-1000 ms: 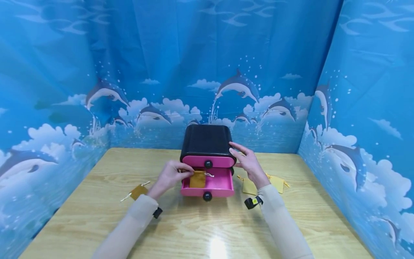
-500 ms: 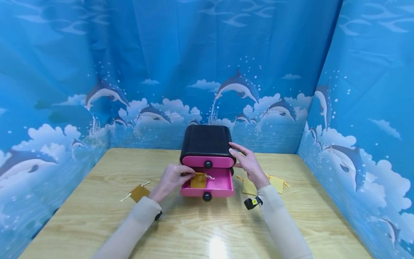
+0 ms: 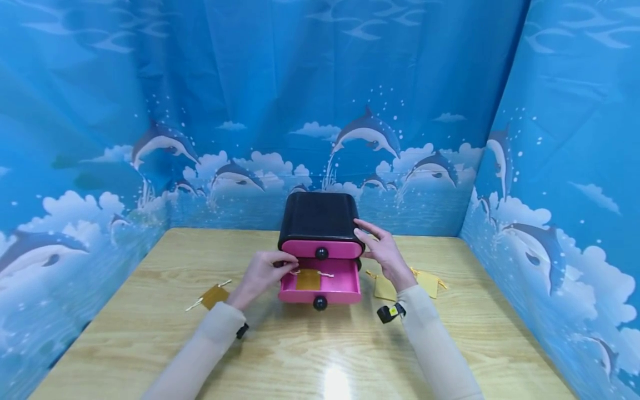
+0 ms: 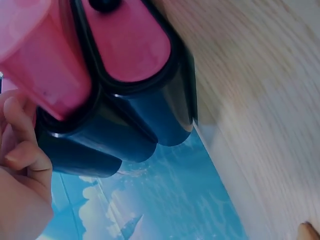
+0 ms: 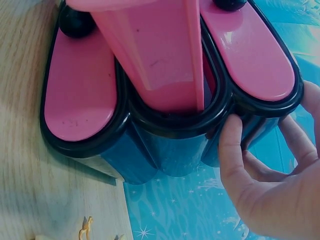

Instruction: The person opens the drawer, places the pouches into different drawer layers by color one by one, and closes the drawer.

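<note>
A small black drawer cabinet (image 3: 321, 215) with pink fronts stands in the middle of the table. Its middle drawer (image 3: 345, 278) is pulled out. Inside, at the left, a golden-brown drawstring pouch (image 3: 308, 279) lies flat, white cords at both sides. My left hand (image 3: 261, 276) is at the drawer's left rim, thumb and index fingertips close together just above the pouch's left cord; whether they pinch it is unclear. The left wrist view hides the pouch. My right hand (image 5: 275, 185) grips the cabinet's upper right side, thumb in the groove between the top and middle tiers.
Another brown pouch (image 3: 214, 296) lies on the table (image 3: 280, 355) left of the cabinet, by my left forearm. Pale yellow pouches (image 3: 428, 283) lie to the right, partly behind my right wrist. A blue dolphin-print curtain (image 3: 250, 111) closes off the back and sides.
The pouch shifts slightly right and settles flat in the drawer, its left cord coming into view. My left fingertips draw back a little up and left. My right hand stays in place.
</note>
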`<act>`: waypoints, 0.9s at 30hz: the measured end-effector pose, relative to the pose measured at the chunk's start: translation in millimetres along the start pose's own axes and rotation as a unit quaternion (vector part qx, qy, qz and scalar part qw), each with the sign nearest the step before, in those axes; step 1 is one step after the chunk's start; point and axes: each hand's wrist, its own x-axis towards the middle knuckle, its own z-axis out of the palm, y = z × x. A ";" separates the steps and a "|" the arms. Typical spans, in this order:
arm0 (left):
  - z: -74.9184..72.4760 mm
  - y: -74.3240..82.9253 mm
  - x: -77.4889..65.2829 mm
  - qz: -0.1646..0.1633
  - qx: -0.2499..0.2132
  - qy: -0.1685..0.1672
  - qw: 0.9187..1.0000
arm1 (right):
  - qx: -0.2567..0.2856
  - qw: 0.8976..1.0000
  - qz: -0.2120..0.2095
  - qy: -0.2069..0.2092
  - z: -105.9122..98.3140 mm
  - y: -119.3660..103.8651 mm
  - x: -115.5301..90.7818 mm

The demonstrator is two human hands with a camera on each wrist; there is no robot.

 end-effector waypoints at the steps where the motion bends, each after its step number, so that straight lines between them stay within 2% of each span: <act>1: -1.6 -0.5 0.1 -0.008 -0.010 0.006 1.000 | -0.001 1.000 0.000 0.000 0.0 -0.1 0.1; 9: -13.3 -3.3 -1.0 -0.061 -0.068 0.036 0.995 | -0.005 1.000 -0.002 -0.001 -0.4 -0.5 0.1; 13: -18.3 -8.0 -3.5 -0.075 -0.090 0.054 0.992 | -0.006 1.000 -0.001 -0.002 0.3 -0.1 1.2; 17: -27.1 -12.1 -6.8 -0.078 -0.090 0.065 0.991 | -0.007 1.000 -0.002 -0.004 1.6 -1.2 2.6; 21: -38.4 -16.1 -9.7 -0.083 -0.071 0.052 0.993 | -0.009 1.000 -0.005 -0.004 1.8 -1.5 3.1; 27: -57.1 -22.1 -16.7 -0.138 -0.045 0.003 0.989 | -0.004 1.000 -0.004 -0.003 1.0 1.1 2.0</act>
